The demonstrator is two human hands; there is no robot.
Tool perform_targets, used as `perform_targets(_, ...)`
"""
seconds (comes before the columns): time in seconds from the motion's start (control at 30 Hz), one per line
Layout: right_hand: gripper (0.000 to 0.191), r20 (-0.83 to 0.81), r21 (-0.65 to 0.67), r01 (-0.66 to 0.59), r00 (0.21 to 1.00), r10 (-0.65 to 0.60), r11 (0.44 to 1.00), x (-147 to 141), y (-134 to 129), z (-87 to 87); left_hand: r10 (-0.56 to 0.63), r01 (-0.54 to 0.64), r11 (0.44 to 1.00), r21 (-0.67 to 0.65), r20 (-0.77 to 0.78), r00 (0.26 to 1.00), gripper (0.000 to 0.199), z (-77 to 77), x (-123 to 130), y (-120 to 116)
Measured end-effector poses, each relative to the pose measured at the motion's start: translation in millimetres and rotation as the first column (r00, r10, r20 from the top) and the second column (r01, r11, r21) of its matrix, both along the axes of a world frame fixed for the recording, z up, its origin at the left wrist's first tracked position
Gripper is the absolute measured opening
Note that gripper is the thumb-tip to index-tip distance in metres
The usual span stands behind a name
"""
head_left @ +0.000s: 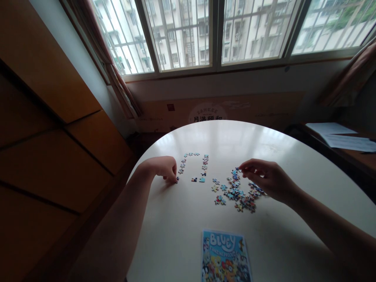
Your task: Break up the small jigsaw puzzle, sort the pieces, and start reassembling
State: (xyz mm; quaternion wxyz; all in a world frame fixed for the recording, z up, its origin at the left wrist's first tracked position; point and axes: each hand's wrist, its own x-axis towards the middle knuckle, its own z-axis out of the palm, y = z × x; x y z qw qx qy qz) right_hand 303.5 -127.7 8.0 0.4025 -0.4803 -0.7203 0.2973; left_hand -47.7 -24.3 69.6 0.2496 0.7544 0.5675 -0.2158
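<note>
Head view: your left hand [166, 167] pinches a jigsaw piece [177, 180]; I can't tell whether your right hand [266, 175] grips one.
Likely light, stiff; hold opposite edges.

Daylight from the windows [188, 35], pale glare on the table [170, 235], wide-angle edge distortion.

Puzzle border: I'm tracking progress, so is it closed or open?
Open: bare table shows between the piece at the left hand and the bottom pieces.
</note>
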Motion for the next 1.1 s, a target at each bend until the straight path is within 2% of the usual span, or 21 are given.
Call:
perform_targets(0.4,0.023,0.006,0.015,0.008,1.0,-0.008,1.0,1.0,0.5,1.2,-0.008,0.006,0.999,0.039,0.055,0.998,0.026,-7.7,-3.5,4.8)
perform_targets(0.6,0.021,0.009,0.04,0.017,1.0,-0.017,0.999,0.1,0.1,1.4,0.016,-0.018,0.999,0.037,0.047,0.999,0.031,-2.7,-3.1,1.6)
perform_targets(0.73,0.02,0.06,0.07,-0.003,0.998,-0.001,0.998,1.0,0.9,0.9,0.034,-0.037,0.993,0.111,0.028,0.999,0.042,3.0,3.6,-3.4)
perform_targets(0.83,0.018,0.141,0.111,-0.065,0.989,0.049,0.992,2.6,2.2,1.4,-0.048,0.034,0.975,0.219,0.058,0.997,0.046,4.6,19.9,-10.5)
perform_targets(0.93,0.017,0.216,0.175,-0.139,0.971,0.1,0.975,3.3,3.4,3.6,-0.199,0.165,0.951,0.262,0.107,0.974,0.047,1.5,45.5,-22.1)
perform_targets(1.03,0.017,0.293,0.226,-0.238,0.941,0.167,0.945,2.3,3.9,6.3,-0.399,0.344,0.888,0.305,0.141,0.906,0.049,-4.9,70.2,-35.1)
perform_targets(1.1,0.016,0.355,0.215,-0.311,0.908,0.223,0.926,1.2,3.4,7.4,-0.48,0.421,0.857,0.297,0.161,0.862,0.049,-8.5,81.2,-41.8)
